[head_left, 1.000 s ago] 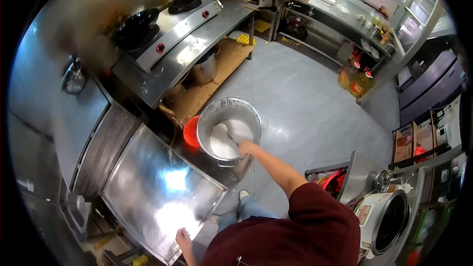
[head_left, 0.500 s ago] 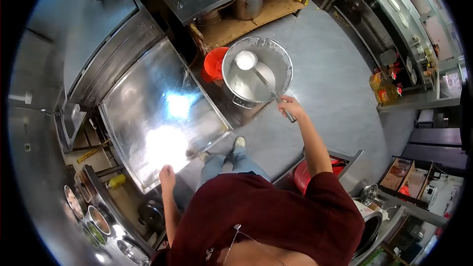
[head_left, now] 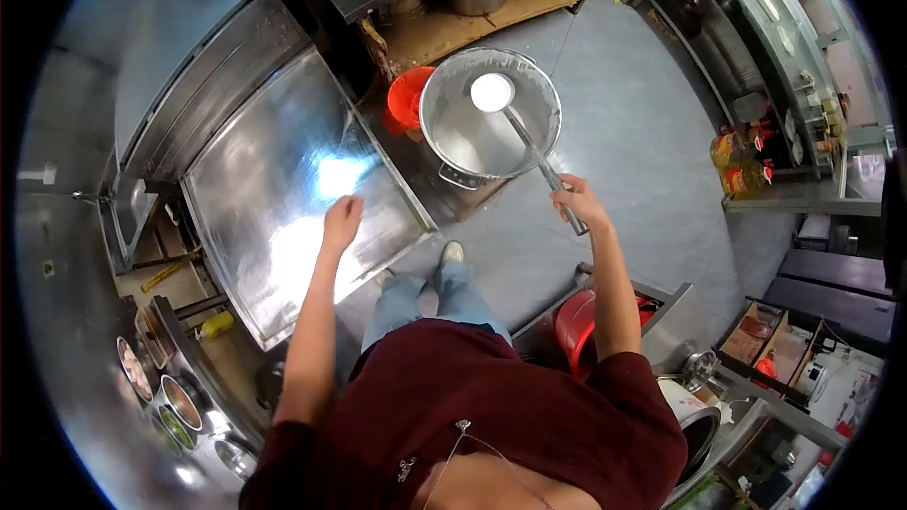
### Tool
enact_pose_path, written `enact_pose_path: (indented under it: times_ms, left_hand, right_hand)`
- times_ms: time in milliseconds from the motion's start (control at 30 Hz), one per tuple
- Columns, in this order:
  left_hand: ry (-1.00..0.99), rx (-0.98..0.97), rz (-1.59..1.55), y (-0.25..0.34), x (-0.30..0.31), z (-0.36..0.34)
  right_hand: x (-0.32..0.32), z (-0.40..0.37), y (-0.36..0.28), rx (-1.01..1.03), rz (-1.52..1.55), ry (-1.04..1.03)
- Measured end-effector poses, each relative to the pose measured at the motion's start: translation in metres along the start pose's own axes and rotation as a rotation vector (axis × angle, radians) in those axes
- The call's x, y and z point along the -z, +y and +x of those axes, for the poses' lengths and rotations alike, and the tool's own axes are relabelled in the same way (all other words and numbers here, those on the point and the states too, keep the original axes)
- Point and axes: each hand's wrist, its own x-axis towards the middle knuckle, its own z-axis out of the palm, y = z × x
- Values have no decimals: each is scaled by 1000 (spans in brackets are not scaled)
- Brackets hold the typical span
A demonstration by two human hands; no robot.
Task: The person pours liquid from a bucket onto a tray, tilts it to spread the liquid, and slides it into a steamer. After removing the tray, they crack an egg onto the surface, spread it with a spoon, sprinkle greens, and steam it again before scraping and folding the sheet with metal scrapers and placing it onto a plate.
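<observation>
Right hand [head_left: 574, 200] clenched — left hand [head_left: 342, 217] flat (arm outstretched).

A long steel ladle [head_left: 525, 139] is slanting out of the right hand [head_left: 574, 202], its bowl (brimming with white liquid) hanging over the big steel pot [head_left: 425, 127], which is sitting just ahead of that hand, white-coated inside.

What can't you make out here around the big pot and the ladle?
All in the head view:
1. How full the pot is: white film coats its walls, and the ladle covers part.
2. The red bucket: half hidden behind the pot.
3. Whether the left hand touches the steel tray: glare.
4. The ladle's handle middle: inside the right hand.
5. The bowls at lower left: too small, warped by the lens edge.
</observation>
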Motion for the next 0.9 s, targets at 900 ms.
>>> enact_pose_path:
  times_ms: [900]
  left_hand:
    - [245,-346,-101,119,-131,168]
  right_hand:
    - [13,39,22,35,-1237,20]
